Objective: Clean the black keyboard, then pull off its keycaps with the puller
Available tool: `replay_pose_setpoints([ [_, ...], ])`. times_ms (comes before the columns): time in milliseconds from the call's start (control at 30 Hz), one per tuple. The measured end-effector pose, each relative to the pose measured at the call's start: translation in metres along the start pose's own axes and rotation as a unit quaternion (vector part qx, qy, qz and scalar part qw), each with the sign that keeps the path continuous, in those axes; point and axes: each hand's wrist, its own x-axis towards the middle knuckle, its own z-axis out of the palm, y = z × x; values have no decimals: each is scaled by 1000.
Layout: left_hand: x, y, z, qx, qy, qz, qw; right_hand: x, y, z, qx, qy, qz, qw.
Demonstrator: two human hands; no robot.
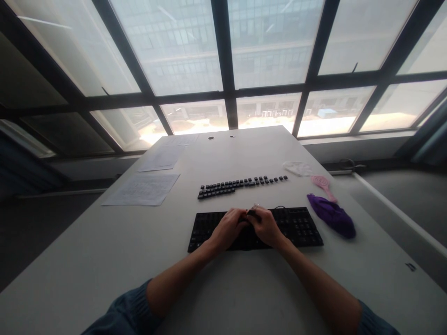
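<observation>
A black keyboard lies flat on the white table in front of me. Over its upper middle, my left hand and my right hand meet with bent fingers. Between their closed fingertips shows a small dark piece that looks like a keycap, partly hidden by the fingers. A tiny shiny bit sticks up at the right hand's fingers, too small to name. Beyond the keyboard, loose black keycaps stand in slanting rows. My hands cover the keyboard's middle.
Printed paper sheets lie at the left. On the right are a purple cloth item, a pink hairbrush and a whitish crumpled piece. A small dark object sits near the right table edge. Windows rise behind the table.
</observation>
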Motion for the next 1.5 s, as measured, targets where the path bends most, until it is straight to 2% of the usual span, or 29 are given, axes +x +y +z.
replay_pose_setpoints([
  [100,0,2,-1,2,1,4,1000,1,1,-1,4,37,54,998],
  [233,0,2,1,42,-17,74,996,2,5,-1,32,51,97,993],
  [400,0,6,-3,35,16,84,996,4,8,0,71,66,122,988],
  [500,3,11,-13,-19,40,45,998,4,11,1,76,74,129,986],
  [600,12,11,-26,-81,82,-33,993,4,13,1,70,72,129,986],
  [700,27,-1,-38,-154,89,-114,977,4,14,2,74,69,132,986],
  [767,40,-11,-44,-166,83,-130,974,5,15,3,77,69,133,986],
  [933,76,-36,-50,-38,98,-78,991,4,16,4,71,67,127,987],
  [1100,104,-60,-42,76,64,-11,995,4,14,3,62,66,123,988],
  [1233,111,-74,-33,171,32,29,984,4,12,2,62,65,121,989],
  [1500,111,-88,-27,184,16,17,983,4,12,2,63,58,120,989],
])
